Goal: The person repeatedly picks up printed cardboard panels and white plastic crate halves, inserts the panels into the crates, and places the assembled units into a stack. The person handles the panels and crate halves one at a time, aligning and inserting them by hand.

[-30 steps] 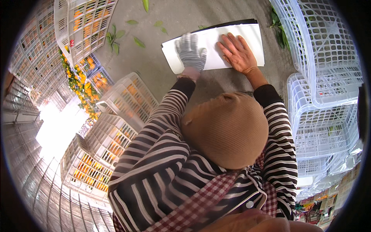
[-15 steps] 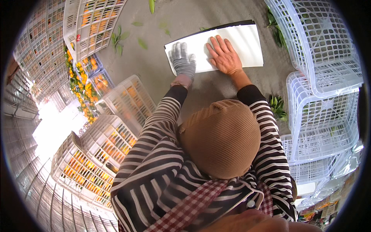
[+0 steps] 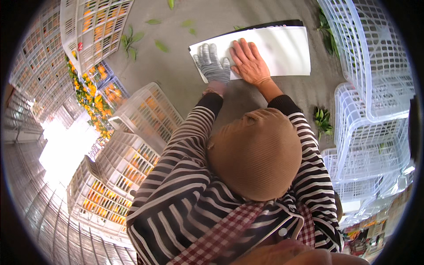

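On the grey floor lies a white folded sheet (image 3: pixel 282 53), with a dark layer (image 3: pixel 229 33) showing along its far edge. My left hand (image 3: pixel 213 64), in a grey striped glove, presses flat on the sheet's left end with the fingers spread. Just to its right, my bare right hand (image 3: pixel 250 62) rests flat near the sheet's middle, fingers stretched out. Neither hand grasps anything. Both palms hide part of the white surface.
White crates with orange fruit (image 3: pixel 119 172) stand at the left, near fruit with leaves (image 3: pixel 95 101). Stacked pale plastic crates (image 3: pixel 353 132) line the right side. Loose green leaves (image 3: pixel 161 46) lie on the floor, and a leafy sprig (image 3: pixel 322 120) is beside the right crates.
My right hand has slid left along the sheet, closer to my gloved left hand. More of the sheet's right part shows. The whole view has shifted slightly.
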